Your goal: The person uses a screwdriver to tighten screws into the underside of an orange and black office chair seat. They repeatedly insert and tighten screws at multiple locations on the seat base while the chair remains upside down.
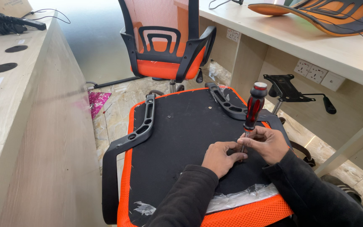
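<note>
I hold a screwdriver (pixel 252 114) with a red and black handle. It stands almost straight up, and its tip is down on the black underside of an orange chair seat (pixel 177 138), a bit toward 3 o'clock from the seat's middle. My right hand (pixel 266 143) is closed around the thin metal part, just under the handle. My left hand (pixel 220 157) sits right beside it at 9 o'clock, fingers curled and pinching near the tip; I cannot see what they pinch. A black armrest (pixel 127 147) lies along the seat at 9 o'clock, and another armrest (pixel 232 105) at 1 o'clock. At 12 o'clock stands an orange mesh office chair (pixel 167 40). A black chair mechanism plate (pixel 285 89) sits at 2 o'clock under the desk (pixel 316 42).
</note>
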